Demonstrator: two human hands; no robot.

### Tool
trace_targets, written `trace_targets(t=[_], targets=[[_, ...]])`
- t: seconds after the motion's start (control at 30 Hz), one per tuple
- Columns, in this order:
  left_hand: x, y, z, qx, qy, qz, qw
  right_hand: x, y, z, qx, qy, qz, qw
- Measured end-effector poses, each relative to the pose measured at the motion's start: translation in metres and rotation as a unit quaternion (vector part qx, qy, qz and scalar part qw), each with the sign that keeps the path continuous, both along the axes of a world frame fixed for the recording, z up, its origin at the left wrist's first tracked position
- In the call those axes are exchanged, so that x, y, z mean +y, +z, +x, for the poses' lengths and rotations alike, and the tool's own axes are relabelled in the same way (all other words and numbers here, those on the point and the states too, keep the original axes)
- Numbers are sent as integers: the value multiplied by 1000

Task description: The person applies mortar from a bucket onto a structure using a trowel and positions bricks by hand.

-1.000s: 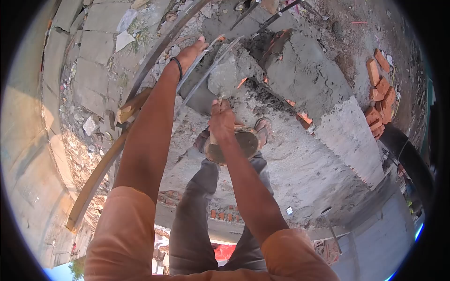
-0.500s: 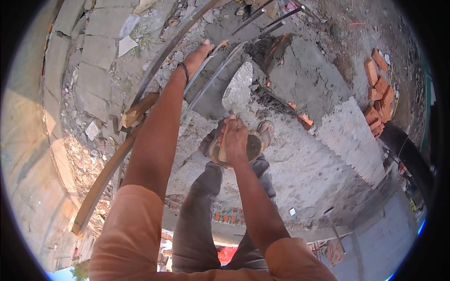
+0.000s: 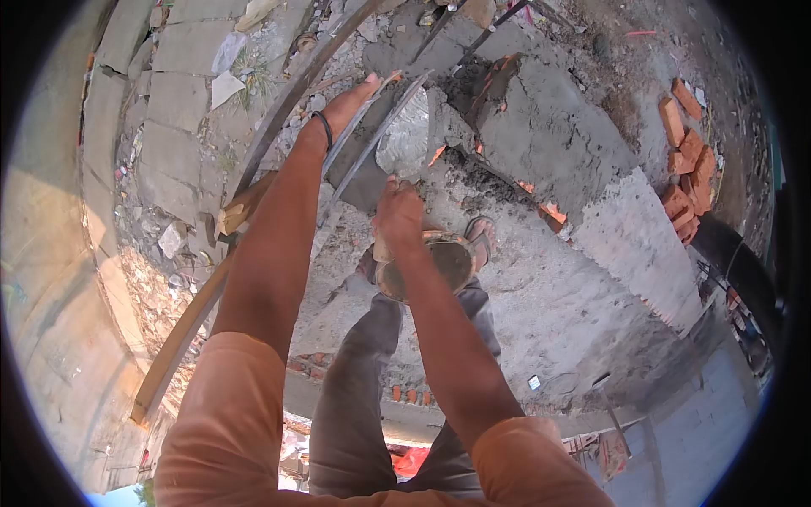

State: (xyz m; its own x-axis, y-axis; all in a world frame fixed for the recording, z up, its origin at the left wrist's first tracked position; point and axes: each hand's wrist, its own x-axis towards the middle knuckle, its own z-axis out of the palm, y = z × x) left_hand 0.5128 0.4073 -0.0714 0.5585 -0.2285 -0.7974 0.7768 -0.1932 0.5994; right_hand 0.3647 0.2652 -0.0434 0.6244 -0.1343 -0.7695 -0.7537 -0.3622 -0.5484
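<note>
Trowel (image 3: 407, 139) up front in the right hand (image 3: 397, 213), bowl (image 3: 439, 236) half lost under the forearm!

Head view, and plenty is out of sight! Right hand closed firmly, gripping the trowel; the fist swallows nearly all the handle, blade pointing ahead over smooth grey mortar (image 3: 365, 188), and whether it touches, I can't tell. Left hand (image 3: 345, 103) up beside the light rods (image 3: 365, 159), dark band (image 3: 322, 129) on the wrist; most of the fingers are hidden, so I can't call whether that grip is open or closed. Down below, the left foot (image 3: 367, 260) is mostly covered, the right foot (image 3: 480, 241) clearer in its sandal. The round frame edge cuts off the thick black pipe-like shape (image 3: 735, 262) on the right.

Now the count! Two hands, one trowel, one bowl, two light rods slanting side by side near the left hand, and at least two dark rods (image 3: 490, 35) at the top. Loose bricks (image 3: 702, 179): six at least, overlapping too much for a sure total. One mortar-coated masonry block (image 3: 549, 127) right of the blade, orange brick peeking through its edge.

And the container! One bowl, round, between the feet, holding something grey (image 3: 450, 260); thick mortar or murky water, hard to say, with the forearm lying across the view.
</note>
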Motion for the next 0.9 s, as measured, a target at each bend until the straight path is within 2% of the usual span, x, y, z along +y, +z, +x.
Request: trace_targets(t=[0.1, 0.17, 0.3, 0.37, 0.47, 0.57, 0.7, 0.83, 0.9], targets=[[1, 2, -5, 2, 8, 19, 1000, 5, 18, 3, -41, 95, -92, 990], [-3, -3, -3, -32, 21, 29, 999, 10, 20, 11, -27, 82, -105, 991], [-4, 10, -3, -3, 26, 49, 998, 27, 15, 15, 0, 52, -94, 994], [-5, 17, -3, 18, 14, 57, 998, 28, 12, 20, -21, 78, -89, 993], [4, 1, -2, -2, -24, -13, 1000, 33, 18, 24, -21, 78, -99, 992], [5, -11, -4, -29, -20, -35, 999, 29, 25, 13, 1, 77, -91, 993], [-7, 24, -4, -29, -9, 0, 1000, 0, 61, -37, 67, 123, -116, 983], [-7, 37, -5, 1, -8, 26, 1000, -32, 70, -39, 31, 99, -120, 987], [-7, 42, -7, -4, 2, 33, 999, -48, 49, -35, -7, 112, -124, 986]])
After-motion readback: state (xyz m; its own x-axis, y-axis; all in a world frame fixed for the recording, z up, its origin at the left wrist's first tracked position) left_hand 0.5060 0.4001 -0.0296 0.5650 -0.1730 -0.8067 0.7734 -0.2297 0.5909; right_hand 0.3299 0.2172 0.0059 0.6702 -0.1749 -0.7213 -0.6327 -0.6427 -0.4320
